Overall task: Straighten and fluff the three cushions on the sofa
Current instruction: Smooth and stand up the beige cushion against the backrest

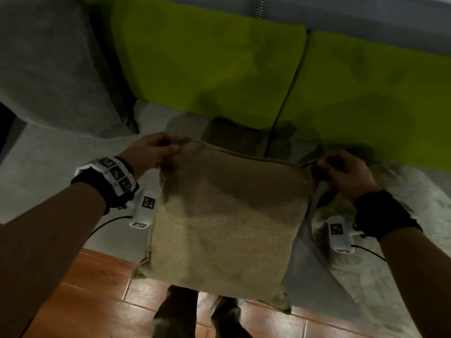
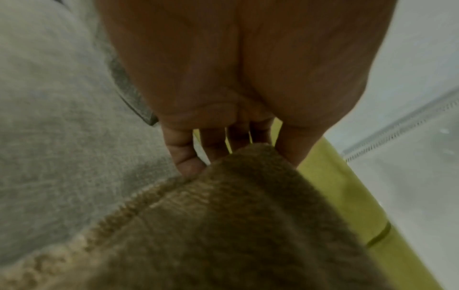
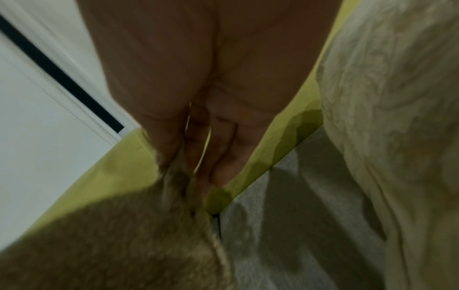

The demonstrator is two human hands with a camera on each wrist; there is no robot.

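A square beige woven cushion (image 1: 224,220) hangs in the air in front of the sofa, held by its two top corners. My left hand (image 1: 156,150) grips the top left corner, fingers curled round the fabric. My right hand (image 1: 341,172) pinches the top right corner. In the left wrist view the left hand (image 2: 223,149) closes over the bunched cushion (image 2: 236,225). In the right wrist view the right hand (image 3: 188,157) pinches the gathered cushion (image 3: 124,245) corner. Two lime-green cushions (image 1: 207,69) (image 1: 373,98) lean against the sofa back.
The grey sofa seat (image 1: 61,191) lies under the hanging cushion, with a grey armrest (image 1: 48,64) at the left. A pale patterned fabric (image 1: 402,215) lies on the seat at the right. Brown tiled floor (image 1: 85,301) and my legs (image 1: 175,313) are below.
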